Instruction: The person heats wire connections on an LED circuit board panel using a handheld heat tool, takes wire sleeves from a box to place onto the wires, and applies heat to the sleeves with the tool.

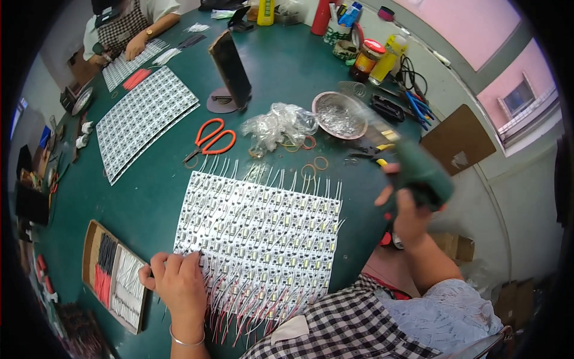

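A white circuit-board panel point(263, 230) with rows of small components lies before me; thin wires stick out along its far edge, and red and white wires hang at the near edge. My left hand point(178, 280), with a bangle on the wrist, is at the panel's left edge. Its fingers are curled, and what they grip, if anything, is hidden. To the right of the panel my right hand point(409, 218) is raised and closed around a green pistol-shaped tool point(424, 173). Motion smears the tool, so its exact kind and its tip do not show clearly.
Beside my left hand stands a cardboard box point(89, 263) of black, red and white wires. Beyond the panel are orange-handled scissors point(218, 140), clear plastic point(278, 125), a bowl point(323, 122) and an upright phone point(233, 72). More panels point(143, 119) lie left; a co-worker point(137, 39) sits farther off.
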A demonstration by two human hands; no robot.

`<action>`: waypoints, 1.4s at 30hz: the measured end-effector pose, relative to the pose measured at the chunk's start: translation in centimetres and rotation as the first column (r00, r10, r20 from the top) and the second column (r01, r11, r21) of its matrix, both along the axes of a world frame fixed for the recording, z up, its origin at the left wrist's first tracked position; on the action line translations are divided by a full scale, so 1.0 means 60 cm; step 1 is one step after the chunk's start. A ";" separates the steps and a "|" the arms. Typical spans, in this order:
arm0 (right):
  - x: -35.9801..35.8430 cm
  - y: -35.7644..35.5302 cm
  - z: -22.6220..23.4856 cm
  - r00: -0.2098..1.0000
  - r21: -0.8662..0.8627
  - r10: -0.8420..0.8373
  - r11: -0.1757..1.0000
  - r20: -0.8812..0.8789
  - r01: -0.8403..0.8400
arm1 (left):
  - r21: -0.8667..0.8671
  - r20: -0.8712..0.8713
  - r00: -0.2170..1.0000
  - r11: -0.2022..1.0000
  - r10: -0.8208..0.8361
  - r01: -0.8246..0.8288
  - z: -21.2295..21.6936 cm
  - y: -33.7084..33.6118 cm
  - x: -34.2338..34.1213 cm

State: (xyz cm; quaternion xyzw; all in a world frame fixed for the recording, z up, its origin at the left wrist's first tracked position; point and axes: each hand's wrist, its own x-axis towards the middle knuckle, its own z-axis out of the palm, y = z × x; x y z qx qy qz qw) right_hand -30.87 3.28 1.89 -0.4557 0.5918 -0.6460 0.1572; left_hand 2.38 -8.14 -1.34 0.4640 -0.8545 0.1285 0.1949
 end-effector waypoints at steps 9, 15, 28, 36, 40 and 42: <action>-0.057 0.009 -0.012 0.996 0.124 -0.078 0.989 -0.030 0.081 | 0.085 -0.103 0.994 0.996 0.043 -0.034 0.008 -0.007 0.014; 0.030 -0.057 0.011 0.876 0.088 0.142 0.975 0.461 -0.205 | 0.000 -0.133 0.978 0.987 0.160 -0.161 0.060 0.009 0.031; 0.101 -0.004 -0.033 0.831 0.623 0.503 0.579 0.236 -0.527 | 0.129 -0.030 1.000 0.992 0.000 0.004 -0.005 0.018 -0.013; 0.103 0.006 -0.054 0.795 0.632 0.559 0.534 0.235 -0.562 | 0.105 -0.062 0.998 0.994 -0.013 0.019 -0.010 0.018 -0.012; 0.113 -0.002 -0.047 0.790 0.620 0.563 0.538 0.242 -0.572 | 0.115 -0.064 0.998 0.993 -0.010 0.018 -0.009 0.016 -0.012; 0.111 -0.006 -0.045 0.771 0.634 0.603 0.519 0.203 -0.573 | 0.110 -0.066 0.998 0.994 -0.010 0.017 -0.010 0.016 -0.012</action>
